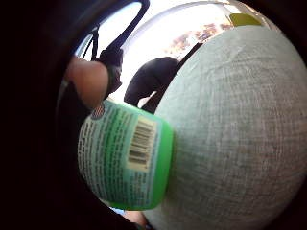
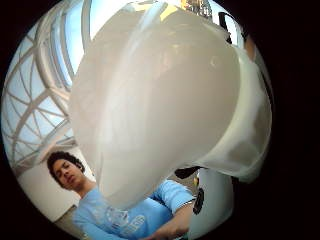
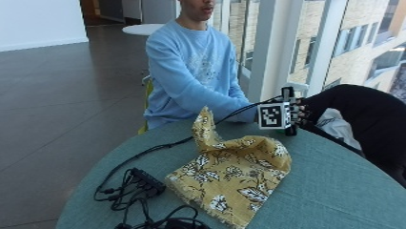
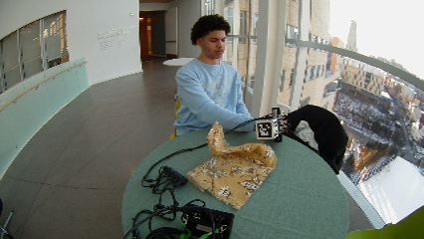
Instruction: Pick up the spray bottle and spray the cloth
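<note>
A yellow floral cloth [image 3: 235, 176] [image 4: 235, 169] lies crumpled in the middle of the round green table [image 3: 329, 191], one corner standing up towards the person. At the table's far edge, beyond the cloth, my gloved right hand [image 3: 303, 113] [image 4: 283, 124] is held just above the tabletop with its fingers curled. Both palm views show the spray bottle close against the palm: its green labelled body [image 1: 124, 155] with a barcode beside the table surface [image 1: 230, 134], and its white spray head [image 2: 160, 100]. From outside, the bottle is almost wholly hidden behind the hand.
Black cables and a small black box [image 3: 136, 183] lie on the table left of the cloth, with more gear [image 4: 205, 221] at the near edge. A black jacket [image 3: 368, 119] hangs over a chair just right of my hand. The person's blue sleeve [image 3: 216, 102] reaches to the table edge.
</note>
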A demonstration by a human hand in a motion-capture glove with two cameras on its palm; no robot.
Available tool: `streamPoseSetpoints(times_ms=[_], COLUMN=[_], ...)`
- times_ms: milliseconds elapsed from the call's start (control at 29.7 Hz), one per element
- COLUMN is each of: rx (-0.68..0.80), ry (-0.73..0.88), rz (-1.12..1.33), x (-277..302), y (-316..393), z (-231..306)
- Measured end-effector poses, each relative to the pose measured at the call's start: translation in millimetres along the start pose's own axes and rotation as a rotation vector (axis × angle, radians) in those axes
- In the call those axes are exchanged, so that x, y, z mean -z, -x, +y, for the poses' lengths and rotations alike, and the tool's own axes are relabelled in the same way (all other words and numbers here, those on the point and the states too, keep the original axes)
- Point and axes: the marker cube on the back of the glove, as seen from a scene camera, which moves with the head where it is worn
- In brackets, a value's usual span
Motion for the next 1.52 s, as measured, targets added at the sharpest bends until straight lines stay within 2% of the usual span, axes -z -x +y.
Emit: streamPoseSetpoints(times_ms=[236,438,1045,1314,1415,1516], rx=[0.011,-0.056,-0.103,-0.124,-0.155,-0.231], ry=[-0.072,-0.062,-0.007,0.008,0.049,0.106], rz=[0.109,0.18,0.138,0.214,0.215,0.115], x=[32,58,50,61,61,59], y=[25,24,19,21,20,17], z=[13,23,14,15,17,14])
